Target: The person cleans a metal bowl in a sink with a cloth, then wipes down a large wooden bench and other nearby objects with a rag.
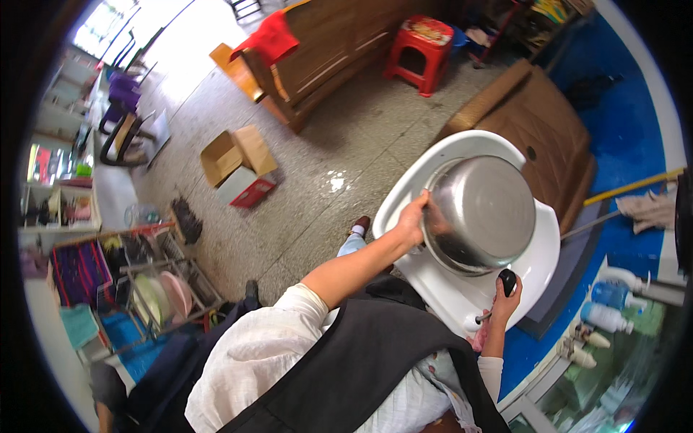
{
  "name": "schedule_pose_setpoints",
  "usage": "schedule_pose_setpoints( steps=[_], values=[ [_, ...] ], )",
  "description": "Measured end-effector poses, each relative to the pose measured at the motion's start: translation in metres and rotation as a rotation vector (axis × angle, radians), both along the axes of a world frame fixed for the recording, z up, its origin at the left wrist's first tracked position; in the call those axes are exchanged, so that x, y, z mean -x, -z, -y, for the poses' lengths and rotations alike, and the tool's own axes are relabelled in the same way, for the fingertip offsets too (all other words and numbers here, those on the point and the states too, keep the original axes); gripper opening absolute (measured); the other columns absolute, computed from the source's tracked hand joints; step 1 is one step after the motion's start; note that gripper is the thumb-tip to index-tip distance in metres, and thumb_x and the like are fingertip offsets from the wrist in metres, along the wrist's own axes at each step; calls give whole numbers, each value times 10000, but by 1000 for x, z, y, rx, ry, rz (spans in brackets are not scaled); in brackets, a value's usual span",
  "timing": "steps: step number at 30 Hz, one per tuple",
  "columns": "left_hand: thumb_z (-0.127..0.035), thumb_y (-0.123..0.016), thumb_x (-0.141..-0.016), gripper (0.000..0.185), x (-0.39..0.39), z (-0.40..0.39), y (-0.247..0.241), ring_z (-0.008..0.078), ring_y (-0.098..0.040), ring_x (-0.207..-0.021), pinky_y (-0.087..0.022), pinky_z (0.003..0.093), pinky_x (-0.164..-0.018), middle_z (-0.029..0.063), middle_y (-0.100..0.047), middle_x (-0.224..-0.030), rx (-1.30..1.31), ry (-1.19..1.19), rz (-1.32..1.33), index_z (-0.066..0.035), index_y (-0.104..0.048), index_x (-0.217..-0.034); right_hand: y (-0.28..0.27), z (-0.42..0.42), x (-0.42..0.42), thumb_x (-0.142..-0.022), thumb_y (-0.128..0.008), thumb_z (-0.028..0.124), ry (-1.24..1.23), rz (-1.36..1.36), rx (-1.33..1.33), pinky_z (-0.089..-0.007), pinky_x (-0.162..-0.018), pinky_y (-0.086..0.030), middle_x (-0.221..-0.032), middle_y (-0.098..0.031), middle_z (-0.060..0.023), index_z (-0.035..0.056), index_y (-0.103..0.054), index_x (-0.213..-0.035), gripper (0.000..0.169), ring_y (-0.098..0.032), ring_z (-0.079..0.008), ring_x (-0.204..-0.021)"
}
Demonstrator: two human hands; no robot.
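A stainless steel pot [487, 208] is tipped over in a white ceramic shampoo basin [544, 230], its flat base turned up towards me. My left hand [414, 219] grips the pot's side near the rim. In my right hand [504, 306] is a black shower head [507, 281], close below the pot. A thin metal hose or stem [483, 317] runs from beside that hand to a fitting in the basin's near corner. Whether water is running cannot be seen. The pot's inside is hidden.
Behind the basin is a brown padded chair [547, 124]. Several bottles [606, 316] line the right ledge. On the floor lies an open cardboard box [254, 157]; a red stool [422, 54] stands farther back. Another person's dark-clothed leg [178, 357] and a metal rack [200, 281] are at left.
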State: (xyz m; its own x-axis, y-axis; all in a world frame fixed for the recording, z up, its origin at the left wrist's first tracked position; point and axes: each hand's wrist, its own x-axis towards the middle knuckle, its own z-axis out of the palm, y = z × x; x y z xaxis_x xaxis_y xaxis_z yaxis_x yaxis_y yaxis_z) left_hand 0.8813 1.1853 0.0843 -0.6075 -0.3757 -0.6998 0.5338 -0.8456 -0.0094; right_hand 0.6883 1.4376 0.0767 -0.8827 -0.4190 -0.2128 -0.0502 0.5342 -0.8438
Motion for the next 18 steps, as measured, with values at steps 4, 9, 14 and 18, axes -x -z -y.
schedule_pose_setpoints(
  steps=[4,9,14,18],
  values=[
    [-327,-532,-910,246,-14,-12,10,110,-532,-535,-474,292,-541,-33,-554,-612,-46,-102,-86,-134,-574,-764,75,-19,20,-740,-728,158,-149,-111,-172,-276,-571,-452,-810,-611,-72,34,-490,-1187,522,-554,-157,-636],
    [-340,-512,-918,277,-44,-24,13,111,-537,-527,-486,280,-533,-33,-560,-607,-72,-178,-277,-121,-573,-760,109,-29,15,-738,-710,166,-309,-171,-397,-335,-848,-441,-1051,-609,-185,15,-505,-1166,498,-587,-281,-972],
    [-301,-531,-915,213,-72,-28,15,74,-555,-579,-478,239,-518,-48,-587,-691,-23,-284,-176,-114,-615,-853,125,-43,25,-740,-703,214,-519,-40,-519,-361,-909,-412,-1132,-584,-197,14,-499,-1213,552,-551,-318,-1067],
    [-279,-529,-917,201,-114,-31,-12,75,-537,-565,-476,255,-514,-47,-562,-656,56,-219,-271,-119,-585,-809,123,-40,23,-762,-670,114,-701,-54,-543,-330,-877,-434,-1095,-610,-116,-1,-520,-1172,451,-578,-220,-1007]
  ],
)
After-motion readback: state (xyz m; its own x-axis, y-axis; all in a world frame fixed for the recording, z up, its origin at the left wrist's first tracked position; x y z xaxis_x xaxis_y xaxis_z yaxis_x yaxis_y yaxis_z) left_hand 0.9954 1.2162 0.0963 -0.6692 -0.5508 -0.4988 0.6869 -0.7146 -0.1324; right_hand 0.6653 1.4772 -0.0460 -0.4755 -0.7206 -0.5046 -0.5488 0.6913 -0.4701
